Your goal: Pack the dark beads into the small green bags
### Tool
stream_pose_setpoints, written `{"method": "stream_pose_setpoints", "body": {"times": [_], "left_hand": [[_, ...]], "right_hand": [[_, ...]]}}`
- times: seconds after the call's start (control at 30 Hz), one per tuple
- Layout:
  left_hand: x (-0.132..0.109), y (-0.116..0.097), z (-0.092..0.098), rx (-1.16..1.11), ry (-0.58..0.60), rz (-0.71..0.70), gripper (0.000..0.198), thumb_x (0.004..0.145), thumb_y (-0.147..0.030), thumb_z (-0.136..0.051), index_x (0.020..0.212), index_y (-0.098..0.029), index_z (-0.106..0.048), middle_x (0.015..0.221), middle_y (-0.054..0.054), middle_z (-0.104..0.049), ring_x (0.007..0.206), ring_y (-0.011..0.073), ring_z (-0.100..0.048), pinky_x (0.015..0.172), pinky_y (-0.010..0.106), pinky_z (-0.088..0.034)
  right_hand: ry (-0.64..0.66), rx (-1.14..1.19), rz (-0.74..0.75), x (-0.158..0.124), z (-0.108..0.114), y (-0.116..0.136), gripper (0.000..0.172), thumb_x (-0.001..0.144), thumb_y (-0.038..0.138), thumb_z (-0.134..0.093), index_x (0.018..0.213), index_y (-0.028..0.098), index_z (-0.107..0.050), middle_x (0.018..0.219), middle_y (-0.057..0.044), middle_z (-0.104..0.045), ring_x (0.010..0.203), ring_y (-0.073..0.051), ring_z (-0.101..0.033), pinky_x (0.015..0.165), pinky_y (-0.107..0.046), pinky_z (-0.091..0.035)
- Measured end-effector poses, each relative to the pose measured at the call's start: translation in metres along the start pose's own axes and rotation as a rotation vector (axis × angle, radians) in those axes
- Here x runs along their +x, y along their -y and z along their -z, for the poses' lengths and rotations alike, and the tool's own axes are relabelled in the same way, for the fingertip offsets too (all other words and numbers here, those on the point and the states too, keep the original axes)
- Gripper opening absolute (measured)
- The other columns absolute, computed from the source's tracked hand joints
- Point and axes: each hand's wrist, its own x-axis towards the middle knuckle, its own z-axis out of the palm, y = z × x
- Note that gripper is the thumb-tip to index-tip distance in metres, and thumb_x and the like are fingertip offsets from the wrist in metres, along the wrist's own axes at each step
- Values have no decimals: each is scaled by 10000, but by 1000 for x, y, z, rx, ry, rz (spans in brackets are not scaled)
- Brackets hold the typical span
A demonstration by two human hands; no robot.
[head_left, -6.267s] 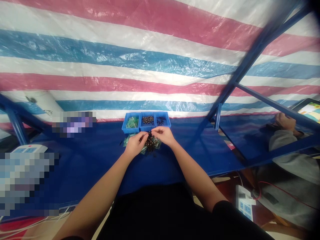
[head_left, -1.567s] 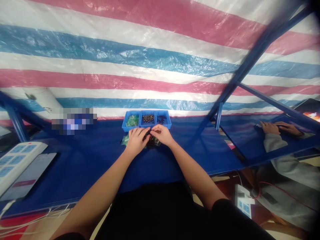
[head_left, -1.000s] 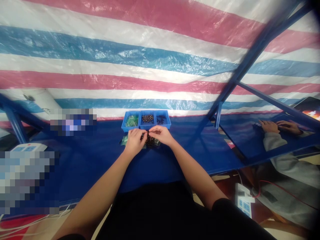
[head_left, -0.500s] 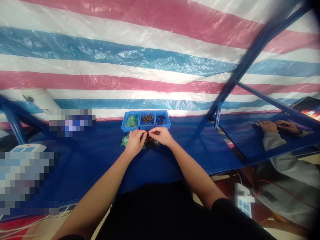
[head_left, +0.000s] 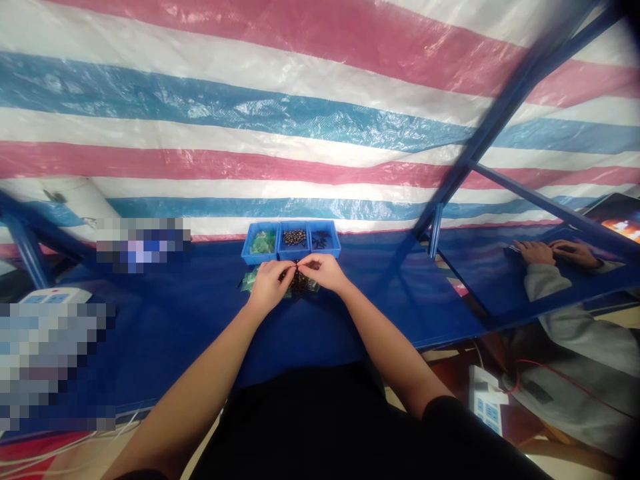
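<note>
My left hand [head_left: 271, 284] and my right hand [head_left: 324, 270] meet fingertip to fingertip over the blue table, both closed in a pinch. Whatever they pinch is too small to make out. Beneath them lies a heap of small dark and brass-coloured parts [head_left: 301, 285], partly covered by my fingers. Green pieces [head_left: 248, 281] lie beside my left hand. Just beyond stand three joined blue bins: the left bin [head_left: 259, 259] holds green pieces, the middle one [head_left: 294, 255] small brass-and-black parts, the right one [head_left: 326, 253] dark slender parts.
Blue metal frame bars [head_left: 453, 177] rise at the right and left of the table [head_left: 310, 340]. A power strip [head_left: 55, 295] sits at the left, another [head_left: 487, 407] lower right. At the far right another person's hands [head_left: 537, 253] work at a surface.
My fingertips have shifted very slightly and stay together. The bins and the heap look the same.
</note>
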Motion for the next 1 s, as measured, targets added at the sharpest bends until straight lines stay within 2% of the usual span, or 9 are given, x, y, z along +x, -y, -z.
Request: {"method": "stream_pose_setpoints", "body": {"times": [0.2,0.43,0.73,0.9,1.0], "left_hand": [[-1,0,-1,9,33,19,246,958,-344,-422,961,-202,-622,915,53,-685,818,198,-596,789,348,-419],[-2,0,-2,-36,-9,21,228,927,-367,-494,1030,-208,-621,937,53,-687,856,204,-608,814,349,-453],[-1,1,-3,-18,19,22,256,958,-349,-421,953,-202,-629,913,59,-677,842,200,-600,804,345,-448],[-2,1,-3,-41,-10,8,242,936,-359,-479,1063,-208,-618,952,60,-685,863,204,-603,825,352,-449],[-2,2,-4,-44,-8,1,232,939,-353,-471,1033,-213,-630,941,59,-684,846,200,-603,817,354,-450]], "right_hand": [[-32,-13,24,-1,-1,2,274,762,365,-662,926,150,-709,839,-60,-704,664,-121,-596,656,-258,-499],[-30,34,-18,-1,-2,4,262,767,380,-657,859,139,-706,814,-64,-701,673,-131,-607,644,-258,-498],[-5,-26,37,-2,-2,5,257,770,359,-656,904,146,-707,826,-56,-700,645,-116,-578,642,-253,-485],[-25,-45,21,-2,-1,4,283,793,395,-626,893,143,-709,826,-61,-701,658,-119,-579,647,-252,-485],[-7,-30,25,-1,0,2,289,799,401,-618,898,145,-709,827,-63,-700,659,-121,-581,640,-254,-485]]}}
